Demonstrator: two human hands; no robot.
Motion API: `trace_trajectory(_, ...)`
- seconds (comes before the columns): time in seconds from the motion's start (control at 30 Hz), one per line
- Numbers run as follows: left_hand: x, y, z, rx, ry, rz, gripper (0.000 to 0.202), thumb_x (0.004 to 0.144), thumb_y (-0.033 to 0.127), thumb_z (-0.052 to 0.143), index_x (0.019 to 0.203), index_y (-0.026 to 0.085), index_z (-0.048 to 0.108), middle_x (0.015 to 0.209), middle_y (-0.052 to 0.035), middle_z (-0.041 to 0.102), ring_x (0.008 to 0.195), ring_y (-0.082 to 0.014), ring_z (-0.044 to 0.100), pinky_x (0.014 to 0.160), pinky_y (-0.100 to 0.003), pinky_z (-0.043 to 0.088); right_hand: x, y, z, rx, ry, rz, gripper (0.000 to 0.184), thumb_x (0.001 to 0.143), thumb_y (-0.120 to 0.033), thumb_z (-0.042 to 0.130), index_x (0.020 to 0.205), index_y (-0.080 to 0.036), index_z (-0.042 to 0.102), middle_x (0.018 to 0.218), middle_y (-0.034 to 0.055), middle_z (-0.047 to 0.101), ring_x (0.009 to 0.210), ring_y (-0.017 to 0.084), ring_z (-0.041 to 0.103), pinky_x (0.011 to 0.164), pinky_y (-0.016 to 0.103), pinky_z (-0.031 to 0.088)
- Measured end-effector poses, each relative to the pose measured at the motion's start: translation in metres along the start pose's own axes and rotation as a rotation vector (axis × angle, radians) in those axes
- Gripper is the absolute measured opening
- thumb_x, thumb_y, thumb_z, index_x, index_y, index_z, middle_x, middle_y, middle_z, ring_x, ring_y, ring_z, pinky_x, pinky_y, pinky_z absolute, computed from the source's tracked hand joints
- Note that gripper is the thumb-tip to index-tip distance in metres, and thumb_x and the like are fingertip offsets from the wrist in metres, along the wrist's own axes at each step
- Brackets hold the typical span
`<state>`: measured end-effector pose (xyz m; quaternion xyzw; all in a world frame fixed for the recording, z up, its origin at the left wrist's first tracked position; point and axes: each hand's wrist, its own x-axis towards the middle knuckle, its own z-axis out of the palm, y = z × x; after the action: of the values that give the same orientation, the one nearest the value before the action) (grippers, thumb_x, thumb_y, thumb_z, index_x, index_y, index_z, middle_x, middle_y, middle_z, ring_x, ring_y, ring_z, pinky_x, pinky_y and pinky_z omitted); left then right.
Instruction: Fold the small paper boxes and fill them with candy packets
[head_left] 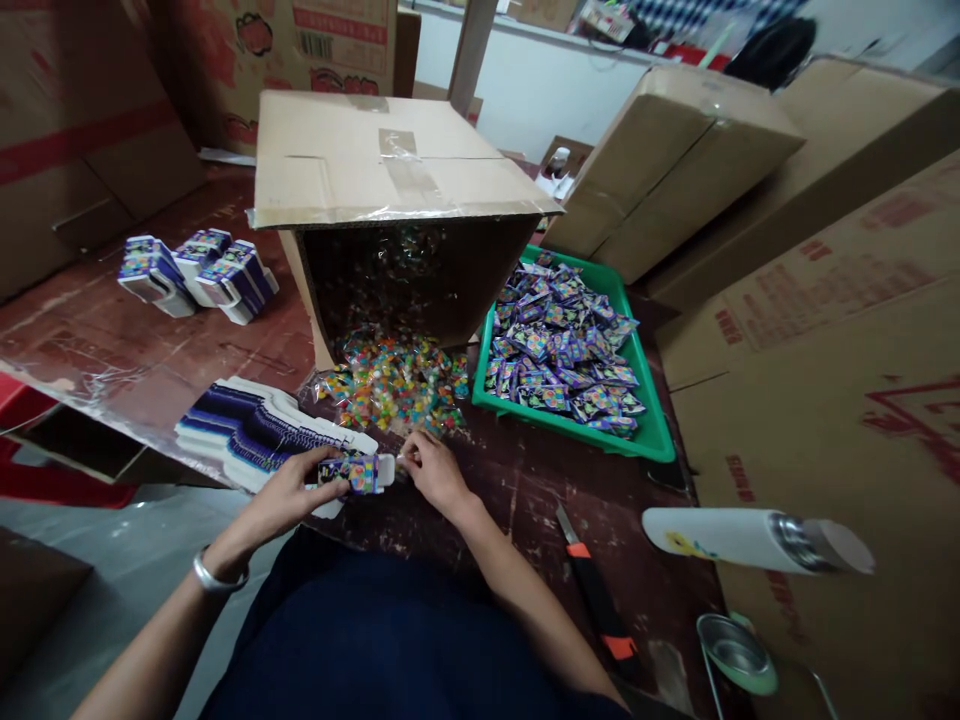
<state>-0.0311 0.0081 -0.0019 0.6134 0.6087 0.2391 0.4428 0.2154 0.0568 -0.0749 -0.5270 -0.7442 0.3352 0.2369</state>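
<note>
While a small printed box (352, 475) is held between the fingers and thumb of the left hand (295, 488) at the near side of the tabletop (517, 500), its white end flap (386, 470) is pointed right, where it is faced by the right hand (437, 475). The right fingers are bunched narrow just beside that flap; whether anything is pinched there cannot be told. By the look of it, the flap end is being dealt with now, and a steady left hold and a fine right-hand touch are called for. On the left, flattened cartons (262, 425) are fanned out, partly covered by the left hand. Beyond, a large cardboard box (397, 165) is laid on its side, with clear packets of bright pieces (397, 385) piled at its mouth. At the right, a green tray (654, 432) is heaped with purple packets (559, 345). Far left, three made-up boxes (201, 252) are grouped, their contents hidden.
</note>
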Motion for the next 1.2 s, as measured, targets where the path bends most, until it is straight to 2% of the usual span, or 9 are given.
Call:
trace_trajectory(0.13, 0.005, -0.007, 0.013, -0.116, 0.108, -0.023, 0.040, 0.080, 0.045, 0.068, 0.107, 0.016, 0.073, 0.102, -0.0083, 0.079, 0.096, -0.0315, 0.071, 0.085, -0.037, 0.053, -0.004, 0.000, -0.010, 0.148, 0.119, 0.020, 0.005, 0.085, -0.017, 0.065, 0.087, -0.022, 0.064, 0.077, 0.0000, 0.068, 0.070, 0.017, 0.066, 0.065, 0.027, 0.051)
trace_trajectory(0.27, 0.008, -0.011, 0.031, -0.215, 0.056, 0.002, 0.039, 0.079, 0.040, 0.071, 0.110, 0.016, 0.070, 0.103, -0.0080, 0.078, 0.094, -0.0287, 0.071, 0.083, -0.035, 0.053, -0.009, -0.024, -0.038, 0.352, 0.401, 0.018, 0.012, 0.088, -0.031, 0.068, 0.091, -0.021, 0.064, 0.083, 0.0030, 0.069, 0.074, 0.018, 0.067, 0.068, 0.028, 0.054)
trace_trajectory(0.33, 0.009, -0.008, 0.041, -0.271, 0.022, 0.026, 0.035, 0.079, 0.038, 0.072, 0.107, 0.016, 0.069, 0.104, -0.0082, 0.077, 0.095, -0.0277, 0.070, 0.084, -0.034, 0.053, -0.011, -0.040, -0.049, 0.339, 0.443, -0.042, 0.011, 0.090, -0.032, 0.067, 0.093, -0.021, 0.065, 0.087, 0.0041, 0.069, 0.078, 0.019, 0.068, 0.071, 0.029, 0.055)
trace_trajectory(0.5, 0.012, 0.000, 0.063, -0.431, -0.004, 0.050, 0.032, 0.080, 0.038, 0.073, 0.101, 0.016, 0.063, 0.098, -0.0072, 0.073, 0.088, -0.0234, 0.070, 0.082, -0.033, 0.055, -0.013, -0.065, -0.053, 0.102, 0.347, -0.194, 0.009, 0.093, -0.028, 0.064, 0.088, -0.023, 0.069, 0.087, 0.0063, 0.070, 0.084, 0.023, 0.065, 0.079, 0.035, 0.055)
trace_trajectory(0.6, 0.012, 0.004, 0.072, -0.457, 0.032, 0.061, 0.033, 0.077, 0.034, 0.075, 0.102, 0.018, 0.061, 0.100, -0.0062, 0.072, 0.090, -0.0232, 0.069, 0.083, -0.034, 0.055, -0.015, -0.069, -0.052, 0.029, 0.244, -0.274, 0.013, 0.096, -0.026, 0.060, 0.102, -0.025, 0.071, 0.094, 0.0076, 0.073, 0.096, 0.025, 0.064, 0.086, 0.037, 0.054)
trace_trajectory(0.67, 0.011, 0.007, 0.076, -0.496, 0.070, 0.077, 0.045, 0.076, 0.031, 0.076, 0.115, 0.019, 0.058, 0.106, -0.0067, 0.071, 0.096, -0.0243, 0.069, 0.085, -0.036, 0.056, -0.016, -0.070, -0.054, 0.026, 0.224, -0.325, 0.016, 0.098, -0.026, 0.058, 0.109, -0.025, 0.070, 0.098, 0.0076, 0.074, 0.100, 0.024, 0.064, 0.089, 0.038, 0.054)
trace_trajectory(0.83, 0.009, 0.014, 0.079, -0.662, 0.104, 0.128, 0.083, 0.080, 0.031, 0.075, 0.150, 0.024, 0.030, 0.110, -0.0071, 0.068, 0.091, -0.0225, 0.070, 0.082, -0.037, 0.059, -0.021, -0.059, -0.056, 0.154, 0.396, -0.295, 0.012, 0.096, -0.026, 0.060, 0.104, -0.023, 0.069, 0.114, 0.0086, 0.070, 0.112, 0.024, 0.062, 0.091, 0.039, 0.054)
trace_trajectory(1.0, 0.009, 0.015, 0.079, -0.650, 0.106, 0.144, 0.060, 0.079, 0.032, 0.076, 0.134, 0.024, 0.052, 0.127, -0.0086, 0.064, 0.109, -0.0253, 0.066, 0.085, -0.034, 0.058, -0.029, -0.045, -0.038, 0.339, 0.264, -0.204, 0.022, 0.091, -0.029, 0.068, 0.112, -0.022, 0.067, 0.107, 0.0064, 0.072, 0.092, 0.020, 0.070, 0.077, 0.030, 0.057)
trace_trajectory(1.2, 0.010, 0.016, 0.081, -0.598, 0.043, 0.159, 0.035, 0.081, 0.031, 0.076, 0.112, 0.020, 0.061, 0.112, -0.0062, 0.068, 0.104, -0.0222, 0.064, 0.085, -0.029, 0.053, -0.028, -0.046, -0.031, 0.325, 0.307, -0.246, 0.005, 0.090, -0.025, 0.065, 0.088, -0.020, 0.063, 0.099, 0.0061, 0.071, 0.090, 0.020, 0.069, 0.081, 0.031, 0.055)
